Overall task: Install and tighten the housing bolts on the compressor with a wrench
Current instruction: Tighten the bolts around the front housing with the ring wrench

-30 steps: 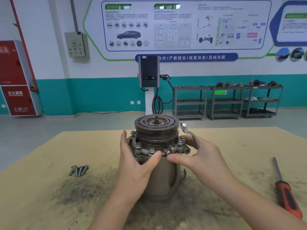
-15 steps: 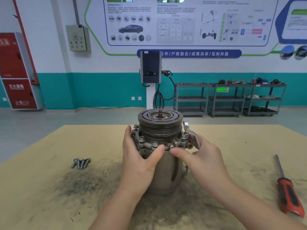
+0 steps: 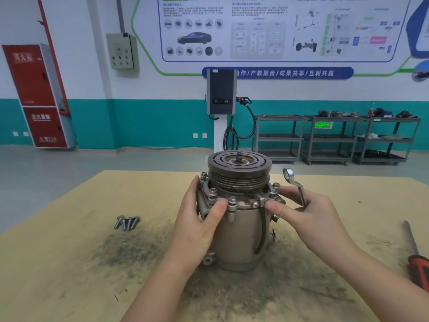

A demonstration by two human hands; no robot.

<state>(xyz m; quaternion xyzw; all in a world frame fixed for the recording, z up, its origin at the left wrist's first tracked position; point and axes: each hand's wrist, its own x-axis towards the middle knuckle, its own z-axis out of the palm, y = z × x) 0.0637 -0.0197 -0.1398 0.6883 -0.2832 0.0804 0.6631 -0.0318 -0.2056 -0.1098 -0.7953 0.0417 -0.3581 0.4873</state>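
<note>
1. The compressor [image 3: 240, 214] stands upright on its end in the middle of the table [image 3: 69, 263], pulley face up
2. The left hand [image 3: 197, 219] wraps the left side of the body, its thumb pressing on the flange beside a standing bolt [image 3: 232, 203]
3. The right hand [image 3: 306, 212] has its fingers curled round the wrench [image 3: 296, 185], ring end sticking up, while its thumb rests on the right of the flange
4. It looks like heavy, stiff metal, likely slick with grime; I would steady it by the flange or body, not the pulley, which may spin
5. Several bolts sit proud in the flange, probably not yet tight
6. No containers here: the spare bolts [image 3: 127, 222] lie loose on the table to the left, a red-handled screwdriver [image 3: 417, 256] at the right edge
</note>
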